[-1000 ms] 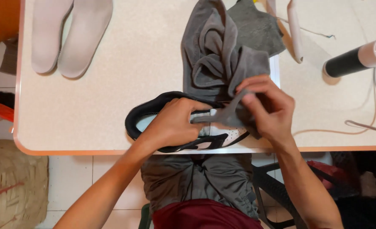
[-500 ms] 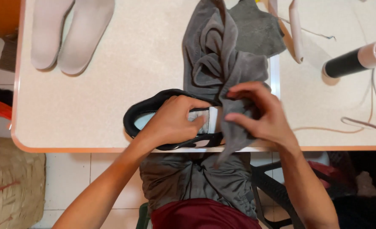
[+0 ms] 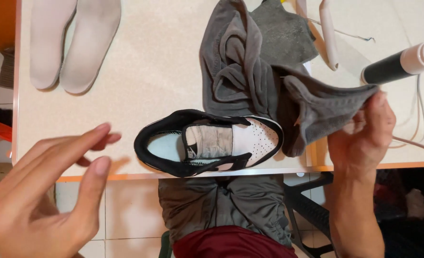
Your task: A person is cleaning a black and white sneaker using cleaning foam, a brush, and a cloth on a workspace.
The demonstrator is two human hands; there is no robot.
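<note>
A black and white sneaker [image 3: 207, 142] without laces lies on its sole at the front edge of the pale table [image 3: 150, 86], toe to the right. My right hand [image 3: 362, 138] is at the right of the shoe and grips a corner of a grey cloth [image 3: 250, 81], pulling it out to the right. The rest of the cloth is bunched just behind the shoe. My left hand [image 3: 44, 191] is lifted off the shoe at the lower left, close to the camera, fingers spread and holding nothing.
Two pale insoles [image 3: 73, 43] lie side by side at the back left. A black and white bottle [image 3: 400, 64] lies at the right, near a white shoehorn-like tool [image 3: 329, 33] and thin cords [image 3: 419, 143]. My lap and tiled floor show below the table edge.
My left hand has let go of the shoe and drawn back to the lower left. My right hand has pulled the cloth off the shoe toward the right, uncovering the toe.
</note>
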